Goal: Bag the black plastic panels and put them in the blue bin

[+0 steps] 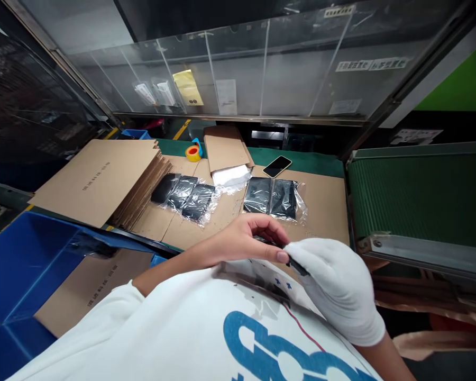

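Close to my chest, my bare left hand [257,238] and my right hand [333,270] in a white knit glove meet on a thin black item [299,265]. My left thumb and fingers pinch its near end, and the gloved fingers are closed round the other side. Most of the item is hidden by the hands, so its kind cannot be made out. Just beyond the hands lie black flat pieces in clear plastic bags [272,197]. A further group of bagged black pieces [184,196] is to the left, on flat cardboard [325,203].
A stack of cardboard sheets [91,182] stands at the left, above a blue bin [19,264]. Behind the bags are yellow tape [193,154], a cardboard piece [226,145] and a phone [277,166]. A green ribbed conveyor [420,196] is at the right; a clear panel [238,69] hangs ahead.
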Available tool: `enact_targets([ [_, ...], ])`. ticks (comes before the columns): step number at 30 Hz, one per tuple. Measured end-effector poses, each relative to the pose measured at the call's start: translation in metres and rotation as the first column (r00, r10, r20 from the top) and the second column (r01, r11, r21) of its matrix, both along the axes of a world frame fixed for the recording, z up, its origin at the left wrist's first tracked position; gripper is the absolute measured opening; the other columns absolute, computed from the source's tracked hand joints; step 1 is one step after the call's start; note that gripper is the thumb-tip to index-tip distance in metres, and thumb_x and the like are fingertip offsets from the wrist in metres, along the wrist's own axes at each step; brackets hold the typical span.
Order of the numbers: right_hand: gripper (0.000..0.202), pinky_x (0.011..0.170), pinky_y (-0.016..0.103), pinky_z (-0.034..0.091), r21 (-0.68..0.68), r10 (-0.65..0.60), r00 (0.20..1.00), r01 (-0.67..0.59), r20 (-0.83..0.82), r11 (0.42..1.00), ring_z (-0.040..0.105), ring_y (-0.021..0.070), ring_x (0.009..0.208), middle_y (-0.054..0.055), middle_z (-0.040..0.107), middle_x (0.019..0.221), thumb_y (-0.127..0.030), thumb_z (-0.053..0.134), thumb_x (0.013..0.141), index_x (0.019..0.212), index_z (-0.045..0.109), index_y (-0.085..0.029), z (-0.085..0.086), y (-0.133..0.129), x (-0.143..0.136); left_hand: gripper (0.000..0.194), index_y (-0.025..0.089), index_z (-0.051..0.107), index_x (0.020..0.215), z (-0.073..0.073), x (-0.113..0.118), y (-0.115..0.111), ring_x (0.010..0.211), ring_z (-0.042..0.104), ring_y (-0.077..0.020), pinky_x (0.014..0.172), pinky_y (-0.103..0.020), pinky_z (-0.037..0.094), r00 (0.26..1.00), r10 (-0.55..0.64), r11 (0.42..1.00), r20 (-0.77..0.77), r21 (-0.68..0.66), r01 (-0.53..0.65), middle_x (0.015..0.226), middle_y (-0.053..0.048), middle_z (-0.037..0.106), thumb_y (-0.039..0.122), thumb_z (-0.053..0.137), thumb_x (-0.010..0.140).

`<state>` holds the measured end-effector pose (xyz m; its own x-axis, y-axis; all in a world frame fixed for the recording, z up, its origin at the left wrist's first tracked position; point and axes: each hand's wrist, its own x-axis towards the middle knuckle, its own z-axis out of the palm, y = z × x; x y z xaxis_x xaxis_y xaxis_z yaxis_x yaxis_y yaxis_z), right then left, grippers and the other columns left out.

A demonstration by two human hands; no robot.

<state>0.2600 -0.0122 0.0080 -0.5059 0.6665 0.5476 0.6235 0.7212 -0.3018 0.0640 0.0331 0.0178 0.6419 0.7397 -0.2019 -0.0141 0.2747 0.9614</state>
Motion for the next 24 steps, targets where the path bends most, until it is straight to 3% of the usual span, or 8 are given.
enact_targets([
  [3, 0.015, 0.058, 0.028, 0.043, -0.028, 0.004, 1.0, -0.003, 0.021, 1.0, 0.06, 0.0163, 0.059, 0.005, 0.068, 0.072, -0.012, 0.056, 0.082, 0.088, 0.068, -0.018, 0.002, 0.0, 0.0, 0.026, 0.013, 0.066, 0.086, -0.006, -0.002, -0.001, 0.081, 0.061, -0.0135, 0.073, -0.025, 0.049, 0.998, 0.007, 0.995, 0.07, -0.103, 0.001, 0.088, -0.006, 0.065, 0.02, 0.081, 0.066],
  [8, 0.015, 0.057, 0.027, 0.04, -0.057, -0.002, 0.998, 0.006, 0.064, 0.998, 0.056, 0.0146, 0.057, 0.005, 0.068, 0.07, -0.014, 0.053, 0.084, 0.079, 0.066, -0.019, 0.001, -0.001, 0.0, 0.024, 0.013, 0.066, 0.086, -0.01, -0.004, -0.001, 0.08, 0.06, -0.0118, 0.072, -0.023, 0.049, 0.995, 0.014, 0.99, 0.103, -0.143, 0.0, 0.087, -0.005, 0.065, 0.017, 0.08, 0.066],
  [17, 0.02, 0.056, 0.026, 0.035, -0.16, -0.029, 0.995, 0.043, 0.092, 0.986, 0.05, 0.0133, 0.054, 0.002, 0.063, 0.062, -0.017, 0.048, 0.087, 0.077, 0.065, -0.021, 0.003, -0.004, -0.002, 0.013, 0.013, 0.063, 0.078, -0.014, -0.001, -0.012, 0.075, 0.057, -0.0126, 0.065, -0.022, 0.045, 0.993, 0.1, 0.995, 0.058, -0.007, -0.1, 0.079, -0.004, 0.062, 0.015, 0.069, 0.066],
  [24, 0.016, 0.052, 0.028, 0.03, -0.051, -0.009, 0.992, 0.016, 0.125, 0.999, 0.046, 0.0144, 0.053, 0.001, 0.058, 0.056, -0.015, 0.05, 0.082, 0.075, 0.063, -0.021, 0.004, -0.005, -0.006, 0.01, 0.014, 0.06, 0.068, -0.023, 0.0, -0.017, 0.073, 0.056, -0.0135, 0.065, -0.024, 0.043, 0.992, 0.104, 0.995, 0.07, 0.002, -0.104, 0.072, -0.003, 0.058, 0.02, 0.068, 0.065],
])
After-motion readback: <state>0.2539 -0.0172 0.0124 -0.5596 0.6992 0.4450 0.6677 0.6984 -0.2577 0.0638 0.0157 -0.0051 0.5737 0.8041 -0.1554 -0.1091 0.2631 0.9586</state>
